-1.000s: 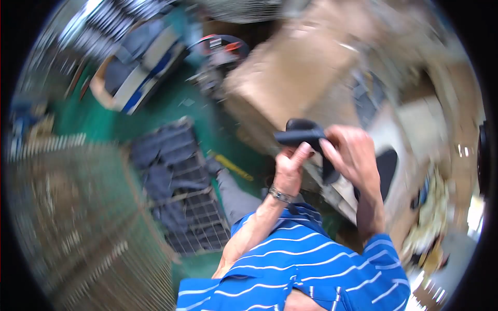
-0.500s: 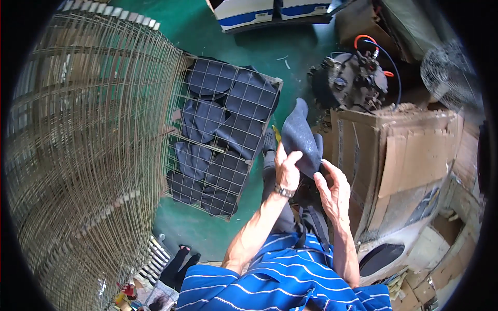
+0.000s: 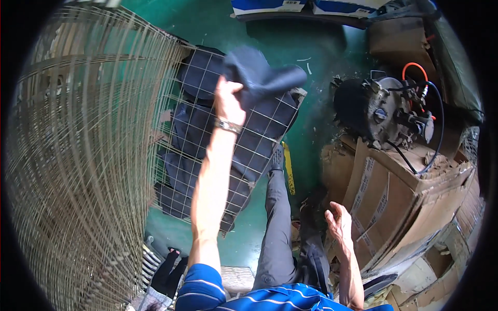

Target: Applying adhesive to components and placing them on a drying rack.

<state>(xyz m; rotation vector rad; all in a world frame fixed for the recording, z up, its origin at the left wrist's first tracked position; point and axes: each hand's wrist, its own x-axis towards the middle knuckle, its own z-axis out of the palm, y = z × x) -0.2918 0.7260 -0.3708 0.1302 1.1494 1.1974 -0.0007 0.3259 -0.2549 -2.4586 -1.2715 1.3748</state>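
Note:
My left hand, a watch on its wrist, is closed on a limp, dark blue-grey molded sheet. The sheet is bent and blurred by motion, held above the far end of a wire mesh rack. Similar dark pieces show through the grid, lying in rows under the wires. Apart from all this, my right hand hangs near a cardboard box, with its fingers loosely bent, spread and nothing in them.
Many wire racks stand stacked along the left. On the worn cardboard box at right sits a dirty round metal machine with orange and blue hoses. Blue-and-white boxes are at the far edge. Another person's legs show at lower left.
My left hand has carried the dark sheet left and away from me, over the rack. My right hand has let go of it and dropped back. The view has shifted.

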